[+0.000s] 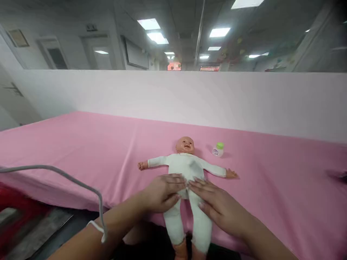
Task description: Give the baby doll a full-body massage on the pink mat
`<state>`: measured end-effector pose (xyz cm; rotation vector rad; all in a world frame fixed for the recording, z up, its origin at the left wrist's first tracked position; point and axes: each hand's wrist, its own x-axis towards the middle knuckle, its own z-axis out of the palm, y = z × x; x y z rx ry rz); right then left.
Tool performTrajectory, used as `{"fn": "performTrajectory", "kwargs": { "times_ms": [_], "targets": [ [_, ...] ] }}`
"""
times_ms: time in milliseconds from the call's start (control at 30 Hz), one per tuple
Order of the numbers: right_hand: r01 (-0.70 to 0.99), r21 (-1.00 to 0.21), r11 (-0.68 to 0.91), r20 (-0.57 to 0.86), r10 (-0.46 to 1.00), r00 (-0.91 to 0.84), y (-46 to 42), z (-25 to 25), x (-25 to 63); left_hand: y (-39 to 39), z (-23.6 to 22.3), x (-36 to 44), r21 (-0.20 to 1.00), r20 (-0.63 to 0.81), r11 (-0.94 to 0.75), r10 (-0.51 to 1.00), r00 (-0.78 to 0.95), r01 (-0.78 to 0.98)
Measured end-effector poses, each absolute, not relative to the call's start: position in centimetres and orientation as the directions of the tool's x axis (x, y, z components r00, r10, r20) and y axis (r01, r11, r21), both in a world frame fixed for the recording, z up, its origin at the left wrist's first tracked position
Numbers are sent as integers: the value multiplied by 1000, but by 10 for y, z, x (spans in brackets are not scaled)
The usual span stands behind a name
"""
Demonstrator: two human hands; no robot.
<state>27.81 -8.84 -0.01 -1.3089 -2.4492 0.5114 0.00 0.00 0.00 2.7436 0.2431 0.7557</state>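
Note:
A baby doll (182,164) with a white cloth body lies on its back, arms spread wide and feet toward me. My left hand (166,192) rests flat on the left side of its lower belly, fingers stretched out. On the other side, my right hand (214,202) lies over the belly and the top of the leg, its fingers also extended. The fingertips of both hands come close together at the doll's middle. To the right of the doll's head stands a small clear bottle (217,151) with a green cap.
Pink cloth (89,144) covers the wide surface under the doll. A white wall (162,94) with a large glass panel (176,36) above it runs along the back. A grey cable (65,175) loops from the left edge to near my left forearm.

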Motion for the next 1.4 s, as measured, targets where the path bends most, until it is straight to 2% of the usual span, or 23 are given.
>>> {"fn": "performTrajectory", "kwargs": {
  "times_ms": [133,300,533,667,800,1000,1100,1200,1400],
  "targets": [
    [572,-489,659,199,723,-662,-64,0,284,24,4,-1,272,436,-958,201,877,84],
    [463,-514,722,246,641,-727,-36,-7,285,39,-5,2,281,455,-960,145,878,13],
    [626,-390,675,206,727,-655,12,-15,289,43,-28,-2,335,492,-940,229,840,61],
    [750,-341,567,188,823,-536,27,-20,298,42,-31,-4,347,481,-936,239,843,68],
    [835,-364,412,154,911,-382,26,-24,309,42,-30,-10,379,478,-923,260,839,70],
    [872,-393,293,87,956,-281,12,-19,318,35,-28,-16,367,474,-927,261,841,81],
    [842,-456,289,122,957,-263,8,-18,318,21,-19,-9,377,461,-926,217,860,31],
    [800,-493,342,165,940,-300,8,-20,318,12,-7,5,411,389,-912,156,908,-20],
    [793,-505,340,161,940,-300,11,-26,321,49,2,28,407,262,-903,263,929,141]
  ]
}}
